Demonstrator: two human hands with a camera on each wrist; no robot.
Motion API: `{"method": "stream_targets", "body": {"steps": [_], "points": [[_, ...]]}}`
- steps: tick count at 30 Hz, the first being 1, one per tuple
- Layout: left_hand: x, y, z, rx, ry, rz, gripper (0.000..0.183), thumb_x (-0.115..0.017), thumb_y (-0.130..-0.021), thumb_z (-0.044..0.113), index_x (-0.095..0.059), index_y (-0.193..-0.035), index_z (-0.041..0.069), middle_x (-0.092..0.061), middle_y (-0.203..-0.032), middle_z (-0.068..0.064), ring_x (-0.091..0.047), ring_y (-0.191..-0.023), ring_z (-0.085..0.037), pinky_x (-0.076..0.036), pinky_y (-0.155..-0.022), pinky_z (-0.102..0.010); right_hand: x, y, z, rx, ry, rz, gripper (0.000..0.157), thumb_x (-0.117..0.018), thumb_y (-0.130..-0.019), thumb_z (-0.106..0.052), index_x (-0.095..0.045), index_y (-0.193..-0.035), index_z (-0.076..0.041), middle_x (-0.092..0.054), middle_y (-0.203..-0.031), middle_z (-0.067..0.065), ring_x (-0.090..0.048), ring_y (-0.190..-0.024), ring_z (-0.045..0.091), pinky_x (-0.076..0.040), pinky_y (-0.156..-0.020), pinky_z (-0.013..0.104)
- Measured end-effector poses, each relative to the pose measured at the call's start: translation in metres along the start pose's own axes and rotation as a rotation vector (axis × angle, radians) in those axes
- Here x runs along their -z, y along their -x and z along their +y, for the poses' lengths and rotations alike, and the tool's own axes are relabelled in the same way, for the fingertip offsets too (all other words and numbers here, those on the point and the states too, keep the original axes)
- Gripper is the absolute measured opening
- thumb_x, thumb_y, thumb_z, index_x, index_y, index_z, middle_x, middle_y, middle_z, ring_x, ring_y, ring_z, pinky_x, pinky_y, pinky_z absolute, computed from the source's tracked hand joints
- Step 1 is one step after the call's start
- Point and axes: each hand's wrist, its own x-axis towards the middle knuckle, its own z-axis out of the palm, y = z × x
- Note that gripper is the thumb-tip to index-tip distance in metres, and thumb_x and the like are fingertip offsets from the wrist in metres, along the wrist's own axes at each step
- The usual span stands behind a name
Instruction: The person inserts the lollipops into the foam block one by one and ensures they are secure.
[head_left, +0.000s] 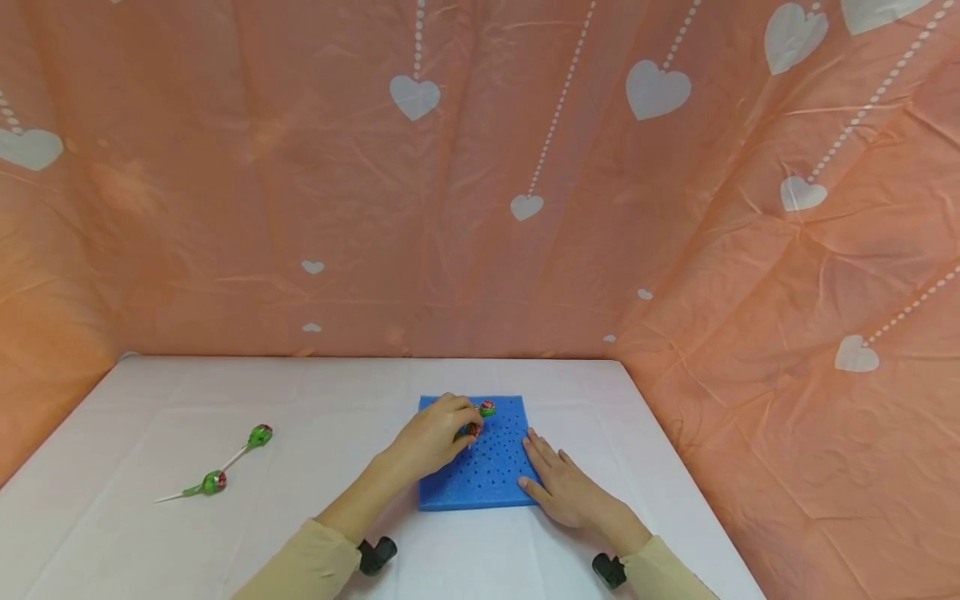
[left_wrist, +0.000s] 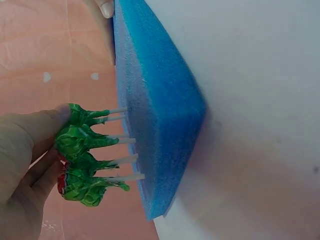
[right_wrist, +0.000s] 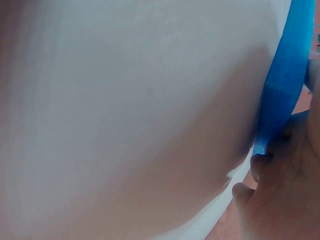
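Note:
A blue foam block (head_left: 480,492) dotted with small holes lies on the white table. Several lollipops (left_wrist: 82,142) in green and red wrappers stand close together on it, their white sticks meeting the foam face. With thumb and fingers my left hand (head_left: 437,437) pinches the head of one lollipop (head_left: 472,429) near the block's far half; other heads are partly hidden behind these fingers. My right hand (head_left: 566,487) rests along the block's right edge, fingers extended and thumb on top. In the right wrist view the fingers lie against the foam's side (right_wrist: 285,85).
To the left on the table (head_left: 337,408) lie two more lollipops, one lollipop (head_left: 260,435) farther back and another lollipop (head_left: 213,482) nearer, touching its stick end in this view. An orange curtain (head_left: 480,275) with white hearts hangs behind and on the sides.

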Motion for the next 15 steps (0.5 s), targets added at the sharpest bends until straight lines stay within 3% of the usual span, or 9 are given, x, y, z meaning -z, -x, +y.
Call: {"method": "stream_targets", "body": {"steps": [15], "points": [[-0.0009, 0.0003, -0.0044, 0.022, 0.000, 0.006, 0.018, -0.086, -0.087, 0.012, -0.081, -0.105, 0.012, -0.074, -0.106, -0.002, -0.064, -0.106, -0.022, -0.060, -0.092, -0.036, -0.0003, -0.0003, -0.0002, -0.003, 0.009, 0.005, 0.072, -0.044, -0.112, -0.043, -0.021, -0.163, 0.002, -0.014, -0.172, 0.018, -0.018, -0.157, 0.037, -0.021, -0.124, 0.062]]}}
